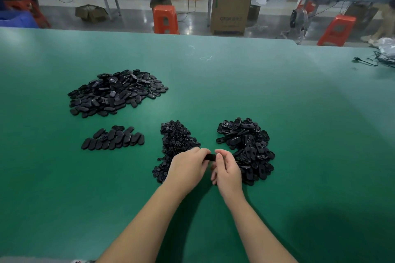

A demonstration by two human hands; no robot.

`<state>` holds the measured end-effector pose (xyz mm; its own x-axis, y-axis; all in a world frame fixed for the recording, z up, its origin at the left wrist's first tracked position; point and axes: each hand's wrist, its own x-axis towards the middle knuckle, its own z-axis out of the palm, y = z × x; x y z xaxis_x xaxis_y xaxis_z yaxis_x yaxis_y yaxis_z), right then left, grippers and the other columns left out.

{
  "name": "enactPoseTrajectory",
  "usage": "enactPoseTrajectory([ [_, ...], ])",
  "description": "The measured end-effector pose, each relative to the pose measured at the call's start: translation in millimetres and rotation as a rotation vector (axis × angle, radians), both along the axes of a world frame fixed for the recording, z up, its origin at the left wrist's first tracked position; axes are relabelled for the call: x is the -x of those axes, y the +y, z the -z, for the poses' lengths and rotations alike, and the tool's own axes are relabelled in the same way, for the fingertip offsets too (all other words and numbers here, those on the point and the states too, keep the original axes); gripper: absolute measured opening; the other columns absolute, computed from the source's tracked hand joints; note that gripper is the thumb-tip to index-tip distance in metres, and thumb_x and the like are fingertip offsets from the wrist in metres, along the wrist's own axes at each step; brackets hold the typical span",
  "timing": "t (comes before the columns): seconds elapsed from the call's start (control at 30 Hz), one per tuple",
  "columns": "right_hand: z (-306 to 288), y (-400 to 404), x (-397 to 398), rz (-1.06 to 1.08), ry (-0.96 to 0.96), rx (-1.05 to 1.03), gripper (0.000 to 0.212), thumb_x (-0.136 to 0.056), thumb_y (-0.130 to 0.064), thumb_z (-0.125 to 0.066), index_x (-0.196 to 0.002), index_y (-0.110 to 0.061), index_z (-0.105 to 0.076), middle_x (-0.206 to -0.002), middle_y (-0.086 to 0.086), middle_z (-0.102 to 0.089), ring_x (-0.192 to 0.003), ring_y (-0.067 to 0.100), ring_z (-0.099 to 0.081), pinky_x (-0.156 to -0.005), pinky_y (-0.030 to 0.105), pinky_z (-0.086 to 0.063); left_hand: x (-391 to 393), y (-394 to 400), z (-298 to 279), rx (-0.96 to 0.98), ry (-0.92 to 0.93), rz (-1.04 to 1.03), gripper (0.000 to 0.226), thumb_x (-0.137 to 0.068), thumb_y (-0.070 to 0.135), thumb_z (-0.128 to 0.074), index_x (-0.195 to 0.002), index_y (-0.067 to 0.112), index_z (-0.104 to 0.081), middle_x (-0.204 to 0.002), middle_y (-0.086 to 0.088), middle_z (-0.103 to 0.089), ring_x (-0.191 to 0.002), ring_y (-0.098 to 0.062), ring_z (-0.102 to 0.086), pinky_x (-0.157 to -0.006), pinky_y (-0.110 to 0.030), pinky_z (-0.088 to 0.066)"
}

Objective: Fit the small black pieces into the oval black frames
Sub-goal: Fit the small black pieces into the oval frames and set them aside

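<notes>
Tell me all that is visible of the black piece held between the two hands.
The black piece is mostly hidden. Only a short dark strip shows between the left hand and the right hand, whose fingertips pinch it from both sides. It looks like matte plastic, lies roughly level, and is held above the green table.

Can barely see the oval black frame (210, 157), mostly buried between the left hand (188, 164) and right hand (227, 170). Can't tell if a small piece is in there at all. Pile of small black pieces (175, 141) partly covered by the left hand, too tiny to make out shapes. Forearms chopped off at the bottom edge. Back benches totally blurry, box lettering (231, 19) unreadable.
</notes>
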<state>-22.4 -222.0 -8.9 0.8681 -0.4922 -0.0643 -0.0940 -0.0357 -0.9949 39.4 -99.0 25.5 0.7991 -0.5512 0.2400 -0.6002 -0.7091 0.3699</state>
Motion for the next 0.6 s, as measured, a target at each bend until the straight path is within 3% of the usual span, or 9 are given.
enactPoseTrajectory([
  [0.13,-4,3,2,-0.016,-0.005,0.021,0.012,-0.107,-0.024,-0.049,-0.111,-0.026,-0.06,-0.072,-0.002,-0.062,-0.054,0.012,-0.054,-0.051,0.03,-0.047,-14,33,-1,0.149,-0.025,-0.247,0.022,-0.093,0.029,-0.067,-0.114,0.023,-0.07,-0.096,0.007,-0.067,-0.08,-0.019,-0.066,-0.063,-0.031,-0.05],
  [0.3,-2,3,2,-0.044,0.02,0.108,0.01,-0.105,-0.028,-0.051,-0.105,-0.03,-0.061,-0.071,-0.005,-0.063,-0.055,0.009,-0.055,-0.054,0.034,-0.05,-54,102,7,0.251,0.057,-0.668,0.024,-0.097,0.032,-0.065,-0.113,0.016,-0.071,-0.076,0.009,-0.058,-0.057,-0.008,-0.052,-0.046,-0.022,-0.033],
  [0.43,0,4,1,-0.066,0.032,0.16,0.009,-0.104,-0.028,-0.052,-0.102,-0.028,-0.061,-0.07,-0.005,-0.063,-0.053,0.007,-0.054,-0.054,0.034,-0.049,-77,147,16,0.255,0.068,-0.89,0.029,-0.095,0.033,-0.067,-0.117,0.016,-0.073,-0.095,-0.007,-0.072,-0.074,-0.022,-0.058,-0.061,-0.029,-0.041],
  [0.6,1,5,-1,-0.08,0.033,0.23,0.009,-0.103,-0.028,-0.055,-0.098,-0.03,-0.061,-0.075,0.007,-0.064,-0.052,0.007,-0.052,-0.05,0.029,-0.046,-99,167,17,0.259,0.094,-0.983,0.032,-0.094,0.035,-0.068,-0.119,0.016,-0.073,-0.105,-0.012,-0.073,-0.093,-0.034,-0.065,-0.068,-0.033,-0.04],
])
